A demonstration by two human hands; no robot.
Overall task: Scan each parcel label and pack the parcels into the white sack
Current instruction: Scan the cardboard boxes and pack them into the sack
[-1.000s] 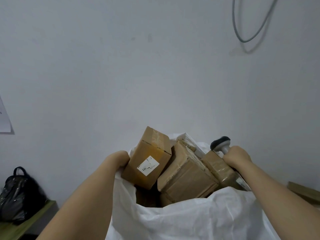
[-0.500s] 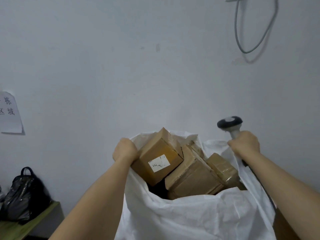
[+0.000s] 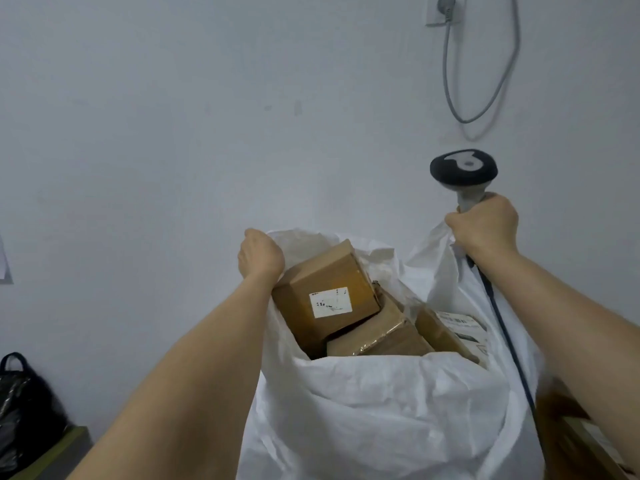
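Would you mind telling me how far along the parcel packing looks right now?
Done: at least three cardboard parcels already sit in the white sack. In hand: the left hand grips the sack's rim, and the right hand holds the scanner together with the rim. Left: a brown box lies outside the sack at lower right, possibly still unpacked.

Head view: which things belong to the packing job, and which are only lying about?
Job: white sack, cardboard parcels, barcode scanner, left hand, right hand.
Lying about: black bag, wall socket, grey cable.
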